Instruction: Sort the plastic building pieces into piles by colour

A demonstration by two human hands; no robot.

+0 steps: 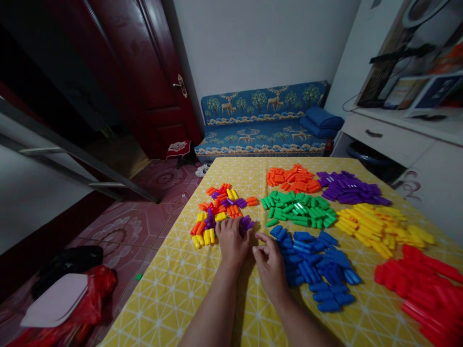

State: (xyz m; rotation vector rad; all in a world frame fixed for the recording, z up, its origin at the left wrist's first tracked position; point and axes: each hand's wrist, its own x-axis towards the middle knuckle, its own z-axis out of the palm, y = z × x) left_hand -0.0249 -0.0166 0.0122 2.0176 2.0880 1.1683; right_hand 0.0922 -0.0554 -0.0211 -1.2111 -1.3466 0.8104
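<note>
My left hand [233, 241] reaches over the near right side of a mixed heap of small plastic pieces [220, 202]. Its fingers bend down among them, and their tips are partly hidden. Purple pieces [246, 222] lie right against its fingers, but I cannot make out what it grips. My right hand [269, 258] hovers just beside it, index finger and thumb apart, with nothing visible between them. Close to its right lies a pile of blue pieces [311, 258]. Orange, red, yellow and purple pieces mingle in the mixed heap.
Sorted piles of orange [292, 178], green [298, 208], purple [350, 188], yellow [379, 226] and red pieces [423, 289] cover the right of the yellow-clothed table [173, 289]. Beyond are a blue sofa [260, 120] and a white cabinet [415, 140]. One green piece [139, 276] lies on the floor.
</note>
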